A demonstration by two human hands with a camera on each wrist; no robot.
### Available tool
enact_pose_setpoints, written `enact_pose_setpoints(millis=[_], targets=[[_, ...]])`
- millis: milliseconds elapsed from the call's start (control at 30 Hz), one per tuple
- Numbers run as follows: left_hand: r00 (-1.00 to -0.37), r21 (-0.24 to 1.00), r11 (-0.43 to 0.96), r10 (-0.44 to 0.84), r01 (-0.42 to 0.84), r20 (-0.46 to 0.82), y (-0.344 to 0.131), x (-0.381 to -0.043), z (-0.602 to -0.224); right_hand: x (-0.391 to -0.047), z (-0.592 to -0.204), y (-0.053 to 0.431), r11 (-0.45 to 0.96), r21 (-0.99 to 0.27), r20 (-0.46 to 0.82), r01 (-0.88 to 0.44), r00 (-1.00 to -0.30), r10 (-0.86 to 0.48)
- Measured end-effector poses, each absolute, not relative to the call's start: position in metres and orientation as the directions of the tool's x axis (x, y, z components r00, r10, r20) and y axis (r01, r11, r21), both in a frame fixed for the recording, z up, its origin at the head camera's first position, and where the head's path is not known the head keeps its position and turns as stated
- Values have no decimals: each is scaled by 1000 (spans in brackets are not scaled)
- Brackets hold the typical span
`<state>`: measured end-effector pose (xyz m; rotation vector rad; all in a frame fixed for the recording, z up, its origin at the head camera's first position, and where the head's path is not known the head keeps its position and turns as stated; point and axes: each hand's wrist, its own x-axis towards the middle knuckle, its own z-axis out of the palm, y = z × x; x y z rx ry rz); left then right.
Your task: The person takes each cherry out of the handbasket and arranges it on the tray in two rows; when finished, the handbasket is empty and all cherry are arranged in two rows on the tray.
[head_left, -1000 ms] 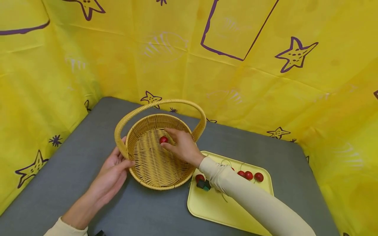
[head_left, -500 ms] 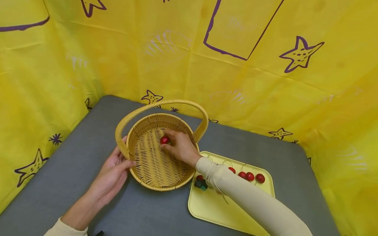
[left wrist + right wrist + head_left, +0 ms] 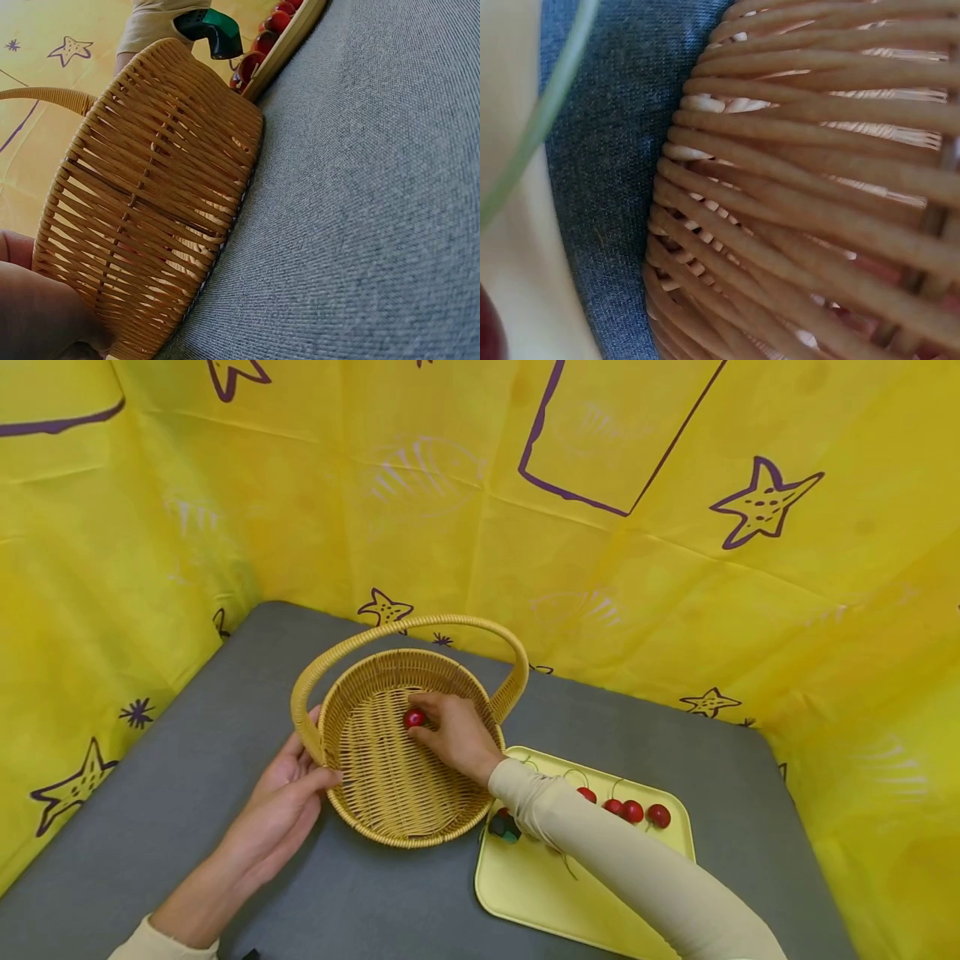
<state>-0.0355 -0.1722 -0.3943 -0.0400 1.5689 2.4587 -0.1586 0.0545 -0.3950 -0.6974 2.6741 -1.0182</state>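
My left hand [image 3: 288,797] grips the near-left side of a round wicker basket [image 3: 408,842], its thumb over the rim and its fingers behind the base of the arched handle. In the left wrist view, part of that hand lies against the woven outer wall [image 3: 150,195]. Reaching over the right rim, my right hand [image 3: 457,735] is inside the basket and pinches a red cherry [image 3: 414,718] between thumb and fingertips above the woven bottom. The right wrist view has only the basket's side [image 3: 802,187]; the hand itself does not show there.
A pale yellow tray [image 3: 525,902] stands right of the basket, partly under the right sleeve, with several red cherries [image 3: 632,812] on it. Beside the right cuff is a dark green-and-black device [image 3: 504,827]. Yellow patterned cloth [image 3: 450,552] hangs around the grey tabletop [image 3: 360,902].
My right hand's fingers have drawn closer around the cherry and shifted slightly left. The left hand and basket keep their place; the head view moves a little.
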Motion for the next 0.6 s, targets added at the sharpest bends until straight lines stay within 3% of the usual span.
enact_pose_setpoints(millis=[200,433,600], targets=[[-973,895,-395,180,-207,-145,-172,-36,-394,-158,-394,54,628,-695,-22,-351,-862,-506],[-973,896,-394,178,-207,-147,-174,-36,-394,-157,-394,53,631,-618,24,-468,-814,-580],[-973,895,-394,180,-209,-148,-173,-36,-394,-156,-394,53,604,-647,24,-465,-804,-594]])
